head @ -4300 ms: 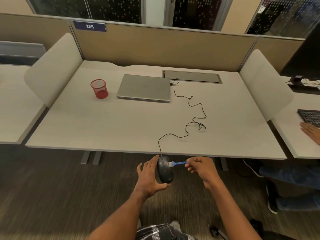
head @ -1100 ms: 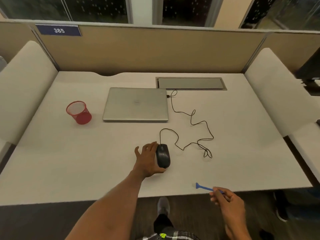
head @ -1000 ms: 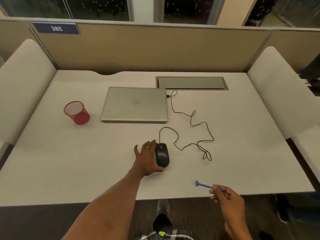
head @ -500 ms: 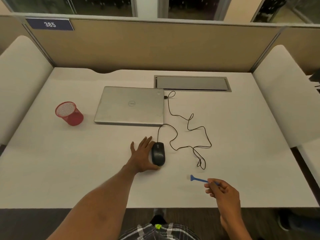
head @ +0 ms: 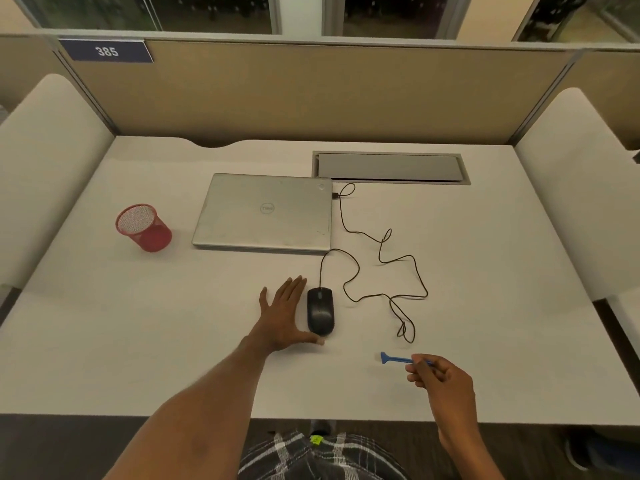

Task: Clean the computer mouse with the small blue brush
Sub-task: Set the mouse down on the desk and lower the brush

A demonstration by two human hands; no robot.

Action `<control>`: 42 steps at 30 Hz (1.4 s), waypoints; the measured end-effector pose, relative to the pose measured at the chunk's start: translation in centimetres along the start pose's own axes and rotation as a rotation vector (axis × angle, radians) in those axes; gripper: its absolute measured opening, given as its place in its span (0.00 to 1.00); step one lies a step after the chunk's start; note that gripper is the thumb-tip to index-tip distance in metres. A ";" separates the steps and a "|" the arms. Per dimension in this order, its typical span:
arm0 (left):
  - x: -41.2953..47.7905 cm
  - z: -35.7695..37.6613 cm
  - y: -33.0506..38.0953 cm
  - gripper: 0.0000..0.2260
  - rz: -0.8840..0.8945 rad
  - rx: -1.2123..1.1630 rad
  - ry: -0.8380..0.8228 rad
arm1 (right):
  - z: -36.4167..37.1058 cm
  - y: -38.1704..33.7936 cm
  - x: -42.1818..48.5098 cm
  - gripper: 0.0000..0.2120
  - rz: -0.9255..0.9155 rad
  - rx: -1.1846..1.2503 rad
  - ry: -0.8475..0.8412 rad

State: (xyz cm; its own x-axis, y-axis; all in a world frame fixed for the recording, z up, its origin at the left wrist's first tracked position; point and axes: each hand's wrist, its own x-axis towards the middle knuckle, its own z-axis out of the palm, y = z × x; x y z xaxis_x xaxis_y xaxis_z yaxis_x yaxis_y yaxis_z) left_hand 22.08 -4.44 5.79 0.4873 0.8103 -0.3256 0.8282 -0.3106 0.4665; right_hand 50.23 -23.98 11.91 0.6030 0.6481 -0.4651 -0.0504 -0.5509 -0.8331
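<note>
The mouse [head: 320,310] sits flat on the desk [head: 138,323], near the middle. Its cord [head: 381,251] loops off to the laptop [head: 265,213] behind it. The left hand [head: 282,317] lies just left of the mouse with its fingers [head: 294,289] straight. Its thumb [head: 313,339] may touch the mouse's near end, probably to stop it sliding. Over to the right, the right hand [head: 441,375] pinches the thin end of the brush [head: 394,358]. The wide tip points left toward the mouse and looks ready to sweep.

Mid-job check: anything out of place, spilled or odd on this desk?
Nothing is spilled or damaged. Only the mouse cable looks untidy: it snakes in loose loops across the desk from the laptop and twists on itself near the blue brush. The mouse sits flat, right way up.
</note>
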 end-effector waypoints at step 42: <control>-4.9 -6.5 -21.0 0.30 -0.248 0.102 0.281 | 40.0 -24.9 -5.5 0.05 -1.068 -0.403 -0.345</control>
State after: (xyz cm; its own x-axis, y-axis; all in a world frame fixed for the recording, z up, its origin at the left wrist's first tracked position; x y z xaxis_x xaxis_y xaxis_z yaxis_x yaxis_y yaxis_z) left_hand 0.50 1.31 2.93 0.1855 0.9671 -0.1740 0.9415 -0.1243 0.3131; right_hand 16.36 7.19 23.19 -0.0616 0.9522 0.2991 0.6379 0.2680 -0.7220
